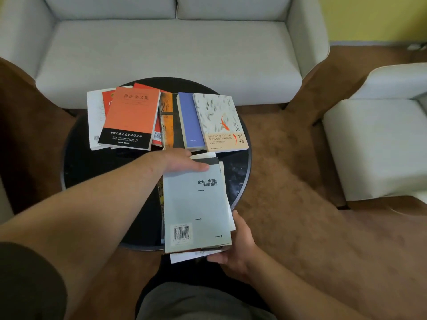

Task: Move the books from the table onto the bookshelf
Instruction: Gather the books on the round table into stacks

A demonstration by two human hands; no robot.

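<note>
1. The right hand (233,248) is closed around the near right corner of a small stack of books (198,211), with the fingers under it and the thumb up along its edge, so that the weight is carried from below.
2. The left hand (182,161) is laid over the far end of the same stack, the thumb flat on the grey-blue top cover; the other fingers are hidden, probably curled under the far edge. By this hold the loose books are pressed together and kept from sliding.
3. The stack is held over the near edge of the round black table (92,167); whether it is already lifted clear of the top cannot be told.
4. Several books remain on the far half of the table, overlapping in a row: an orange book with a black band (131,116), an amber and black book (167,121), a blue book (191,121), and a pale book with a painted fish (219,121).
5. Behind the table a light grey sofa (168,49) is seen, and a white armchair (379,144) at the right, on a brown carpet (300,181).
6. No bookshelf is in view, so the stack must be carried out of this scene.
</note>
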